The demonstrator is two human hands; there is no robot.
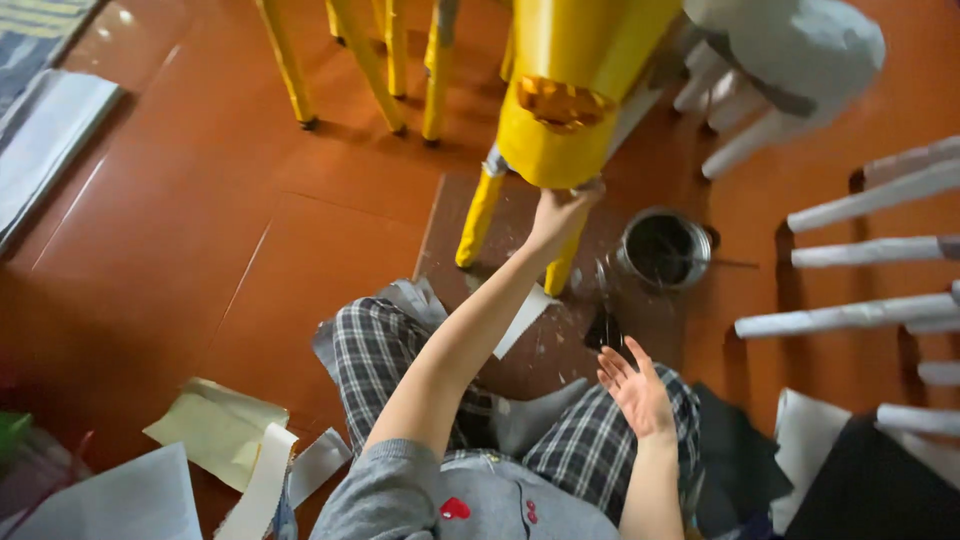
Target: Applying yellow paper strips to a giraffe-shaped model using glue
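The left hand [560,212] holds the bottom edge of the yellow stool [560,110], top middle of the frame. Keep that grip firm so it stays steady. The right hand [635,390] is wide open, holding nothing, lower right of middle.

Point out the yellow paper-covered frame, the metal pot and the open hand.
yellow paper-covered frame [560,110], head view: on its wide yellow front face.
metal pot [664,250], head view: on the dark inside, near the middle.
right hand [636,388], head view: on the open palm.
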